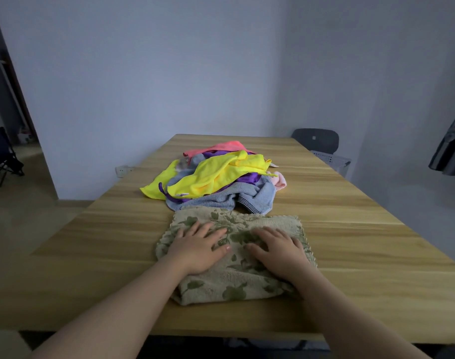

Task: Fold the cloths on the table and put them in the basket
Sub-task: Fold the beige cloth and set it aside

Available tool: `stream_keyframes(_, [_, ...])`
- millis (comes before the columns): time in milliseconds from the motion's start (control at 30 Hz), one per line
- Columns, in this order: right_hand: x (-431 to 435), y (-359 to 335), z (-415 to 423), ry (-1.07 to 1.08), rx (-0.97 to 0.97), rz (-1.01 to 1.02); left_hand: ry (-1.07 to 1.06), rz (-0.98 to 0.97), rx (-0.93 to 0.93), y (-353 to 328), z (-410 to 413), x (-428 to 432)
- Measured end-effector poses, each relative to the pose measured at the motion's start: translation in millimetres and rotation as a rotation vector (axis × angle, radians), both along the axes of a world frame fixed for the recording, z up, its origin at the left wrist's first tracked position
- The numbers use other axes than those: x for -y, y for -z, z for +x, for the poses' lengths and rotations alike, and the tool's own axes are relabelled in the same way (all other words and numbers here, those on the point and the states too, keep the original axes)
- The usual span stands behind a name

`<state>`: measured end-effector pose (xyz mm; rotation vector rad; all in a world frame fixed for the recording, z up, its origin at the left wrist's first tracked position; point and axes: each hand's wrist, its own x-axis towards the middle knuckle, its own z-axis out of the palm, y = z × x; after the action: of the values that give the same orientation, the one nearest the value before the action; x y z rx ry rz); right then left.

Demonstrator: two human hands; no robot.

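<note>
— Pressing flat is what both of your hands are doing in the head view. Your left hand [198, 248] lies palm down, fingers straight and a little spread, on the beige terry cloth with the green leaf print [234, 283].

— Your right hand [280, 251] lies just beside the left one on the same cloth, palm down too, fingers stretched forward. Neither hand has hold of anything; they only rest on top.

— That cloth lies folded under your palms on the pale wooden table [350, 242]. Its scalloped edge shows just right of your right hand.

— Just beyond your fingertips sits a loose heap. A grey-blue towel with a dark striped hem [221, 200] meets the far edge of the leaf-print cloth, and a bright yellow smooth cloth [216, 177] is draped over it.

— Farther out from your left hand, a coral-pink cloth [221, 146] lies at the back of the heap. Purple fabric [249, 178] shows under the yellow, and a small pale pink piece [280, 181] sits on your right hand's side.

— Well beyond your right hand, off the table's far corner, a pale grey perforated plastic basket [329, 159] shows in part, in front of a dark chair back [315, 141].
</note>
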<state>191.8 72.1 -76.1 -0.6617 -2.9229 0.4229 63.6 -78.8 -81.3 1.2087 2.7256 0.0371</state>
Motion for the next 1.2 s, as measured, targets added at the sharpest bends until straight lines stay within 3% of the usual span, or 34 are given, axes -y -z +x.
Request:
stream_keyframes(100, [12, -9, 25, 0.007, -0.371, 0.057, 0.032, 0.359, -0.184, -12, 16, 11])
stream_keyframes(167, [18, -18, 48, -0.125, -0.44, 0.033, 0.105, 0.594, -0.193, -23, 31, 25])
stream_keyframes(233, [22, -17, 66, -0.272, -0.234, 0.046, 0.205, 0.577, -0.027, -27, 45, 43])
stream_keyframes(300, [19, -4, 74, -0.361, -0.071, 0.101, 0.295, 0.353, 0.041, -23, 54, 58])
stream_keyframes(367, [13, 4, 74, -0.332, -0.11, 0.042, 0.358, 0.193, 0.02, -18, 54, 64])
stream_keyframes(433, [11, 5, 72, -0.247, -0.219, -0.034, 0.361, 0.166, 0.039, -20, 54, 64])
stream_keyframes(567, [10, 0, 64, -0.082, -0.302, -0.265, 0.27, 0.326, 0.089, -18, 44, 66])
stream_keyframes(733, [1, -8, 51, 0.082, -0.406, -0.551, 0.02, 0.697, 0.418, -27, 21, 66])
stream_keyframes(800, [-2, -8, 45, 0.15, -0.422, -0.446, -0.023, 0.747, 0.429, -26, 13, 60])
stream_keyframes(833, [-2, -7, 42, 0.186, -0.408, -0.276, -0.053, 0.722, 0.368, -23, 12, 56])
stream_keyframes(900, [0, 1, 38, 0.203, -0.434, 0.159, -0.083, 0.63, -0.032, -19, 14, 51])
stream_keyframes(967, [1, 13, 35, 0.13, -0.515, 0.334, -0.001, 0.654, -0.349, -14, 22, 47])
stream_keyframes(1067, [3, 18, 34, -0.038, -0.516, 0.306, 0.095, 0.611, -0.241, -5, 30, 46])
stream_keyframes(1133, [0, 14, 38, -0.024, -0.362, 0.16, 0.088, 0.534, -0.09, 4, 27, 49])
stream_keyframes(1200, [-2, 11, 44, -0.042, -0.204, 0.148, 0.047, 0.653, 0.036, 5, 23, 55])
